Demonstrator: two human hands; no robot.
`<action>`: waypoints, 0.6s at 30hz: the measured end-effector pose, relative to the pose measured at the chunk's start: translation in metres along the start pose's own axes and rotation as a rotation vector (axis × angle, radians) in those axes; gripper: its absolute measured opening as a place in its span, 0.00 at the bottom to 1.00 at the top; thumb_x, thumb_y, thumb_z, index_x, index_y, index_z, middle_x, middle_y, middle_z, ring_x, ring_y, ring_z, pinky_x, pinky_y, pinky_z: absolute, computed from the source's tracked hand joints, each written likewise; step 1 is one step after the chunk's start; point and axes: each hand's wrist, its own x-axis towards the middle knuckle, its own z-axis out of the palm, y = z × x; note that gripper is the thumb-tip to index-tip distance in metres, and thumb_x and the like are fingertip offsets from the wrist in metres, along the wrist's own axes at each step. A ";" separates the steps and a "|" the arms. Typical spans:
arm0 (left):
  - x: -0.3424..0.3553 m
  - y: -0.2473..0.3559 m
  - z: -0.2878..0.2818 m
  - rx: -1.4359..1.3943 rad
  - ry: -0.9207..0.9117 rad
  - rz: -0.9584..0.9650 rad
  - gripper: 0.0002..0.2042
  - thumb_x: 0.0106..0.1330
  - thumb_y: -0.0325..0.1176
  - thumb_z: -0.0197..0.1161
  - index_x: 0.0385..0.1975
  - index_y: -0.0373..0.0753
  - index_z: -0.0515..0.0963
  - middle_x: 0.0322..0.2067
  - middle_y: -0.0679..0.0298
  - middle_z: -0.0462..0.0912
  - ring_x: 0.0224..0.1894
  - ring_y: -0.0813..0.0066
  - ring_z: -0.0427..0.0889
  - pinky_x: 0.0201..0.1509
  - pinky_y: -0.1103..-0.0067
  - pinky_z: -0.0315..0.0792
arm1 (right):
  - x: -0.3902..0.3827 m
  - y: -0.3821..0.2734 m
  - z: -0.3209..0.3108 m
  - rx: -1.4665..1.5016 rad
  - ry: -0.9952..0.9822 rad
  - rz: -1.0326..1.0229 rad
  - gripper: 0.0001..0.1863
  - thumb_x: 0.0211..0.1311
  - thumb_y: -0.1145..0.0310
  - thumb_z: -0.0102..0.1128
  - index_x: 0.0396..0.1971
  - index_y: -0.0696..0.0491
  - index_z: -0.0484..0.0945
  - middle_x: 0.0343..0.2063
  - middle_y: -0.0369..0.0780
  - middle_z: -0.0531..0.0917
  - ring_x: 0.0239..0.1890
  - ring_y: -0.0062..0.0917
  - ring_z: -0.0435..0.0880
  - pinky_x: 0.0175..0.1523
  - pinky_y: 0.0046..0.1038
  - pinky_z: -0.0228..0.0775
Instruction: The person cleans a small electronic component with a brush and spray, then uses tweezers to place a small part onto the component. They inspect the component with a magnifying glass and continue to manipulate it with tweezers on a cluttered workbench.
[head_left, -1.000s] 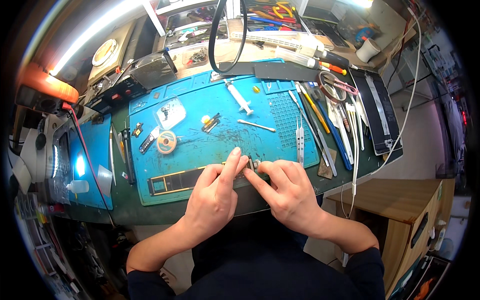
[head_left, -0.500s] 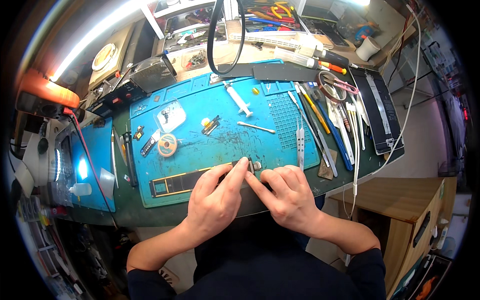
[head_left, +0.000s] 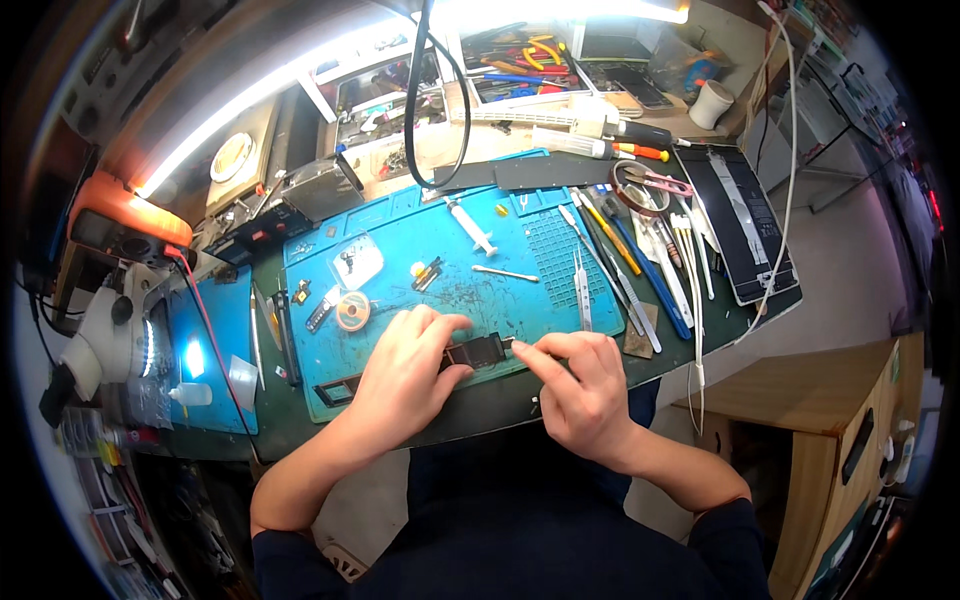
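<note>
A long, narrow black electronic part (head_left: 474, 352) lies slantwise over the front of the blue work mat (head_left: 450, 300). It has a rectangular opening at its left end and a small tab at its right end. My left hand (head_left: 398, 372) wraps across its middle, with thumb and fingers on either side, hiding that stretch. At the right end, my right hand (head_left: 582, 385) has its index fingertip against the tab, the other fingers curled in. Its thumb is mostly hidden, so what it pinches cannot be made out. A tiny pale piece (head_left: 535, 401) shows beside the right hand.
Tweezers (head_left: 582, 295), brushes and a blue pen-like tool (head_left: 660, 292) lie to the right. A cotton swab (head_left: 505, 273), syringe (head_left: 470, 226), wire spool (head_left: 353, 311) and clear box (head_left: 356, 262) sit on the mat. A black cable loop (head_left: 410, 120) hangs above the back.
My left hand has slid left and opened round the part's middle, leaving its right end. The right fingertip stays at the tab. The view has shifted slightly.
</note>
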 end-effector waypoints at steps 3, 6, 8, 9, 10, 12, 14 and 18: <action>0.008 0.003 -0.011 -0.208 -0.141 -0.114 0.14 0.60 0.26 0.72 0.44 0.35 0.79 0.34 0.60 0.78 0.38 0.62 0.79 0.44 0.70 0.74 | 0.005 -0.006 -0.008 0.149 0.036 0.199 0.21 0.57 0.78 0.67 0.53 0.58 0.80 0.43 0.41 0.81 0.41 0.33 0.81 0.45 0.34 0.75; 0.016 0.013 -0.026 -0.416 -0.134 -0.166 0.10 0.65 0.28 0.70 0.42 0.32 0.80 0.35 0.61 0.81 0.36 0.73 0.81 0.40 0.75 0.76 | 0.015 -0.013 -0.019 0.611 0.010 0.559 0.18 0.65 0.69 0.69 0.52 0.58 0.80 0.44 0.42 0.82 0.41 0.28 0.84 0.45 0.30 0.78; 0.015 0.026 -0.035 -0.579 -0.118 -0.217 0.11 0.66 0.29 0.70 0.44 0.33 0.81 0.37 0.63 0.84 0.38 0.77 0.83 0.41 0.78 0.77 | 0.030 -0.013 -0.020 0.895 -0.042 0.720 0.19 0.67 0.63 0.71 0.50 0.58 0.81 0.43 0.39 0.84 0.42 0.20 0.84 0.43 0.24 0.79; 0.018 0.031 -0.038 -0.636 -0.106 -0.206 0.11 0.67 0.29 0.70 0.47 0.34 0.81 0.40 0.64 0.86 0.41 0.80 0.84 0.42 0.80 0.79 | 0.038 -0.012 -0.022 0.988 -0.087 0.747 0.18 0.67 0.63 0.72 0.50 0.58 0.80 0.42 0.38 0.84 0.41 0.18 0.84 0.42 0.22 0.79; 0.020 0.036 -0.041 -0.658 -0.094 -0.177 0.12 0.67 0.29 0.71 0.47 0.34 0.81 0.39 0.65 0.86 0.41 0.81 0.84 0.42 0.80 0.79 | 0.045 -0.011 -0.024 1.069 -0.129 0.772 0.18 0.67 0.64 0.72 0.50 0.58 0.80 0.42 0.37 0.84 0.41 0.17 0.83 0.42 0.21 0.80; 0.023 0.043 -0.044 -0.692 -0.074 -0.150 0.12 0.66 0.27 0.71 0.48 0.35 0.81 0.39 0.66 0.86 0.43 0.81 0.84 0.42 0.81 0.79 | 0.056 -0.014 -0.028 1.126 -0.072 0.769 0.14 0.67 0.63 0.72 0.44 0.57 0.82 0.36 0.34 0.86 0.36 0.15 0.84 0.40 0.19 0.79; 0.023 0.046 -0.045 -0.779 -0.069 -0.144 0.12 0.67 0.27 0.71 0.48 0.35 0.80 0.41 0.66 0.85 0.43 0.83 0.84 0.43 0.84 0.78 | 0.061 -0.017 -0.035 1.105 -0.069 0.794 0.13 0.68 0.64 0.71 0.42 0.57 0.83 0.34 0.34 0.87 0.35 0.15 0.84 0.40 0.19 0.78; 0.017 0.048 -0.035 -0.840 0.015 -0.107 0.11 0.67 0.29 0.72 0.43 0.33 0.80 0.36 0.68 0.82 0.41 0.83 0.83 0.39 0.84 0.79 | 0.049 -0.031 -0.050 1.008 0.002 0.646 0.11 0.68 0.65 0.71 0.39 0.58 0.85 0.33 0.35 0.87 0.35 0.15 0.84 0.40 0.21 0.77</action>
